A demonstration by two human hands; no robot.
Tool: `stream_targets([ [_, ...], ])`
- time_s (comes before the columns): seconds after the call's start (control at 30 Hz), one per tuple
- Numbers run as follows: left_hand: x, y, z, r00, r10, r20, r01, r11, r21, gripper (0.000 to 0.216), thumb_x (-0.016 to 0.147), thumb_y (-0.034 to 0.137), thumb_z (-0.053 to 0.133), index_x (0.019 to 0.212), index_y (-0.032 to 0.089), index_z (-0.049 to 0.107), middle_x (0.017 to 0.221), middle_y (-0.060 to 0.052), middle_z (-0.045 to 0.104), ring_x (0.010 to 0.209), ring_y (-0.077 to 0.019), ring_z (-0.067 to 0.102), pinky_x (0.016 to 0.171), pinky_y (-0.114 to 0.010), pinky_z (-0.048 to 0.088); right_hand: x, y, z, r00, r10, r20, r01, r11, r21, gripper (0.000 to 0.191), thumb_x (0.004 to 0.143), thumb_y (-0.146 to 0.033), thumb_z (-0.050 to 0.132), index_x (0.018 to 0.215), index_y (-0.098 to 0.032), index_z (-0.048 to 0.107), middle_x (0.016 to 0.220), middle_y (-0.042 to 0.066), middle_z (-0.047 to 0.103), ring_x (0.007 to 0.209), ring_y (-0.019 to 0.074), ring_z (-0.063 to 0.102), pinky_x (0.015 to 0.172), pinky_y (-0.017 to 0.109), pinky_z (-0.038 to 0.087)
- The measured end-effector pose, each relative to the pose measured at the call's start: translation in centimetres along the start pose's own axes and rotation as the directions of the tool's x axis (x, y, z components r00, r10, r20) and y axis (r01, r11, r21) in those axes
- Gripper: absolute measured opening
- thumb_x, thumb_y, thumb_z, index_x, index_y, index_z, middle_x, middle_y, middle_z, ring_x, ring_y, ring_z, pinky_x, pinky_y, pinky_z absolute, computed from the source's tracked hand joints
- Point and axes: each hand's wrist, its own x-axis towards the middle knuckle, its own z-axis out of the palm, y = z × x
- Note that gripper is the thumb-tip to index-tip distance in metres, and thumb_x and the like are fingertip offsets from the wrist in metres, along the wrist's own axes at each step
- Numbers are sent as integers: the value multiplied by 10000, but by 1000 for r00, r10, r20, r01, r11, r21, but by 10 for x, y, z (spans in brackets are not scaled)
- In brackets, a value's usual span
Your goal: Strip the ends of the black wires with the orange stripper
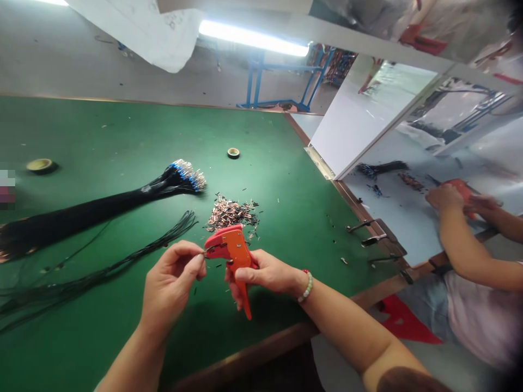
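My right hand (257, 272) is wrapped around the handles of an orange and red wire stripper (231, 245), its jaw end turned to the left. At that jaw, my left hand (175, 277) pinches the end of a thin dark wire between thumb and fingers. Most of this wire is hidden by the hand. Just beyond the tool lies a heap of cut copper and black insulation scraps (231, 211). Loose black wires (134, 255) trail across the green table to the left of my left hand.
Behind them lies a thick black wire bundle (102, 204) with blue and silver terminals (188, 175). Two tape rolls, one near the middle (233, 153) and one at left (41, 165), rest on the green table (122, 130). At right, a co-worker's hands (449, 198) hold another orange tool beside clamps (376, 239).
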Motion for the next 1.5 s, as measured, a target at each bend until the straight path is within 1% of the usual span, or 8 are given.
stream_targets([
  [0.1, -1, 0, -1, 1000, -20, -4, 20, 1000, 7, 155, 842, 342, 746, 867, 205, 677, 675, 17, 620, 576, -129, 588, 554, -243, 508, 0, 0, 1, 1000, 21, -5, -21, 999, -30, 507, 883, -601, 773, 956, -118, 638, 735, 33, 710, 565, 130, 678, 562, 260, 591],
  [0.23, -2, 1, -1, 999, -33, -20, 33, 999, 14, 147, 833, 335, 743, 857, 206, 677, 682, 15, 624, 576, -127, 588, 557, -243, 512, -1, 1, 1, 1000, 14, 5, -13, 999, -31, 470, 909, -572, 759, 950, -119, 641, 733, 33, 711, 587, 147, 709, 554, 261, 603],
  [0.5, 0, 9, 0, 1000, -1, -25, 2, 999, 49, 123, 848, 325, 716, 833, 211, 670, 635, 21, 613, 575, -130, 580, 561, -242, 505, -1, 4, -2, 1000, 9, 3, -9, 999, -43, 503, 902, -604, 752, 961, -119, 632, 740, 38, 713, 607, 167, 727, 567, 287, 614],
  [0.73, 0, 9, 0, 999, -38, -29, 40, 998, 44, 141, 824, 340, 721, 818, 210, 666, 614, 19, 606, 565, -137, 576, 548, -247, 496, -2, 2, 0, 999, 22, -25, -24, 998, -63, 497, 893, -612, 758, 913, -136, 618, 706, 22, 698, 582, 155, 710, 561, 281, 617],
  [1.0, -2, 8, 1, 996, -80, -41, 79, 997, -23, 152, 830, 340, 730, 828, 203, 663, 638, 20, 604, 583, -130, 569, 589, -251, 498, -1, 3, 6, 999, 25, -48, -29, 997, -76, 545, 866, -660, 754, 820, -138, 607, 636, 10, 668, 531, 136, 663, 505, 256, 587],
  [1.3, -3, -2, 3, 990, -129, -51, 123, 987, -105, 206, 833, 366, 765, 855, 191, 659, 626, 24, 613, 567, -118, 566, 577, -231, 494, 4, 11, 14, 988, 4, -157, -6, 1000, -16, 579, 812, -688, 790, 768, -154, 569, 545, -33, 599, 418, 110, 585, 385, 225, 522],
  [1.4, -4, -3, 3, 993, -107, -52, 105, 993, -47, 232, 846, 398, 765, 855, 189, 664, 631, 19, 618, 573, -123, 575, 576, -236, 506, 6, 15, 15, 976, -10, -218, 15, 1000, 25, 577, 795, -682, 811, 803, -169, 546, 523, -69, 556, 386, 90, 529, 373, 224, 510],
  [1.5, -3, -1, 3, 996, -72, -59, 74, 997, 30, 247, 850, 418, 765, 844, 193, 666, 634, 19, 620, 578, -128, 584, 566, -240, 513, 8, 18, 14, 973, -14, -230, 18, 1000, 16, 577, 797, -683, 809, 828, -179, 531, 519, -76, 547, 376, 91, 521, 356, 220, 489],
])
